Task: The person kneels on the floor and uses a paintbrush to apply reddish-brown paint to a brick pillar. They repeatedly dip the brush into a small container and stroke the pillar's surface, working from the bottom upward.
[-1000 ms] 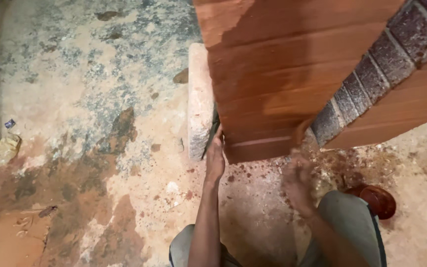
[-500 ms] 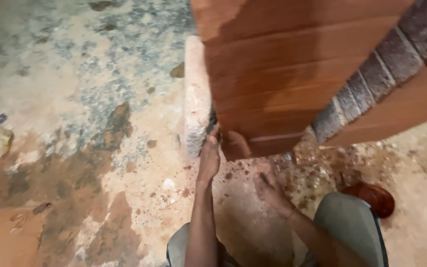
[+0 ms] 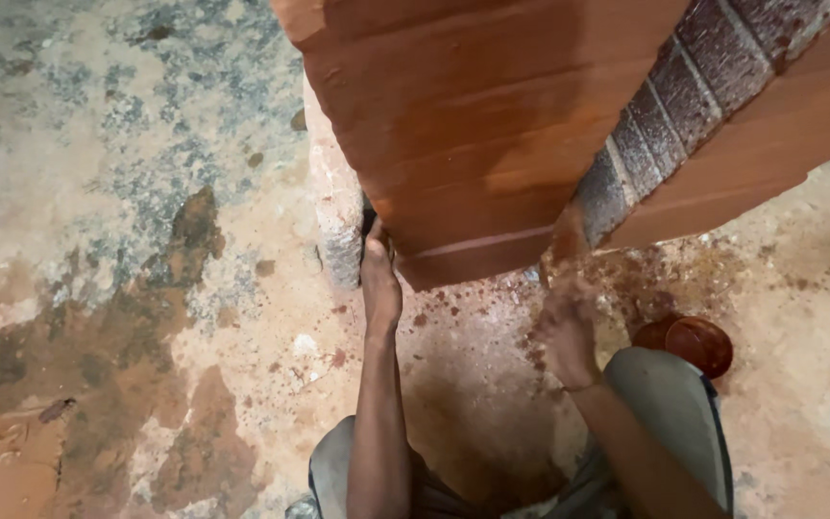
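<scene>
Where the freshly coated red wall comes down to its lower corner, the person's left hand is pressed flat against it, fingers together and reaching up into the dark gap between the red face and the pale rough block just beside it. The red surface sits directly ahead of and above that hand, its smooth face running long from the corner up and away to the right, with faint horizontal ridges across it. The right hand hangs a little lower and apart from the wall, blurred, so I cannot tell whether its fingers are curled or loose; it looks smeared with the same red stuff. Of the two, the left is plainly the nearer, actually touching the wall's bottom edge, while the right is just short of it. To the right, a strip of bare brickwork with grey joints shows between two coated stretches. Near the right knee, a small round red bowl rests on the ground. The floor is rough, mottled concrete, grey-green farther off, stained reddish brown nearer in, and spattered with red drops below the wall.
</scene>
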